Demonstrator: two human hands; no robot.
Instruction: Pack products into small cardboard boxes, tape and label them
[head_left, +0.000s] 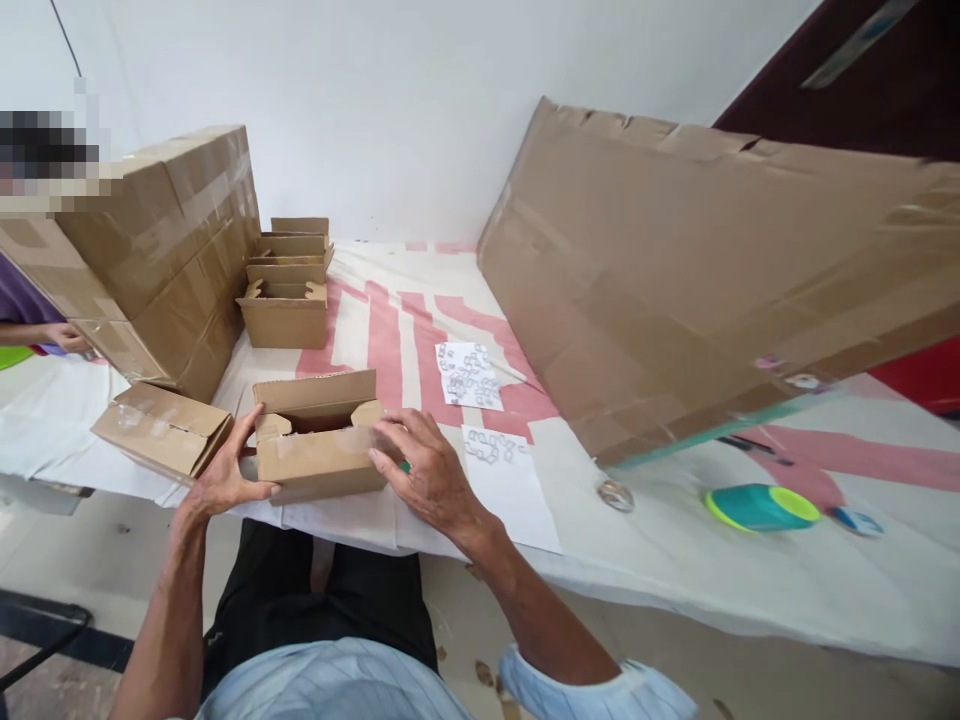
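Note:
A small brown cardboard box stands at the table's near edge, its back lid raised and its end flaps partly over the dark opening. My left hand grips its left end, thumb along the front and fingers up by the side flap. At the opposite end, the bent fingers of my right hand close on the box's upper right corner. A bit of green shows beneath that hand, too hidden to name. Left of my left hand lies a closed, taped cardboard box.
Several open small boxes line up behind, beside a large cardboard partition. Another big cardboard panel leans at right. Papers with drawings, a tape roll and a teal-green object lie on the table. A person's hand shows far left.

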